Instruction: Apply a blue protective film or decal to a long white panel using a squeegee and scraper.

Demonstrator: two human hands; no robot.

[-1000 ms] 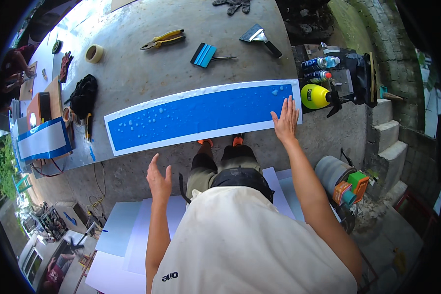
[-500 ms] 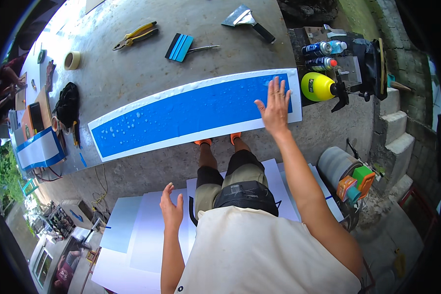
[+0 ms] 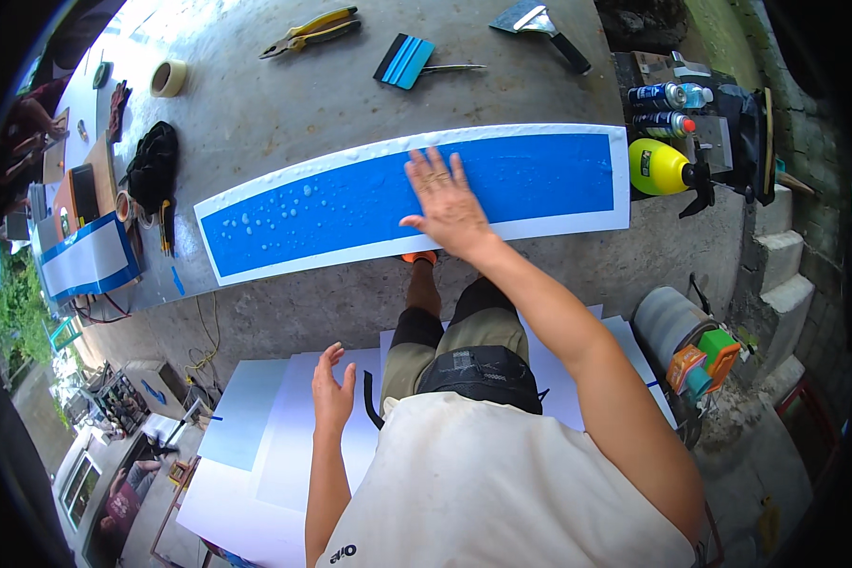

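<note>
A long white panel (image 3: 530, 228) bears a blue sheet (image 3: 549, 175) and lies along the near edge of the metal table. Water drops dot the blue surface, thickest toward its left end. My right hand (image 3: 448, 204) rests flat on the blue sheet near its middle, fingers spread, holding nothing. Off the table, my left hand (image 3: 332, 390) hangs in the air at my left side, fingers apart and without anything in it. Beyond the panel lie a blue squeegee (image 3: 405, 62), a thin pointed metal tool (image 3: 454, 68), a scraper (image 3: 540, 28) and yellow-handled pliers (image 3: 310, 32).
At the right of the table stand a yellow spray bottle (image 3: 658, 167) and several cans. A tape roll (image 3: 168, 79), a black cloth (image 3: 151, 161) and a cutter knife (image 3: 167, 227) lie to the left. White sheets (image 3: 284, 464) lean below; a bucket (image 3: 667, 317) stands right.
My right hand has slid left along the blue sheet, from its right end to near the middle. My left hand stays raised at my side. The view has shifted a little.
</note>
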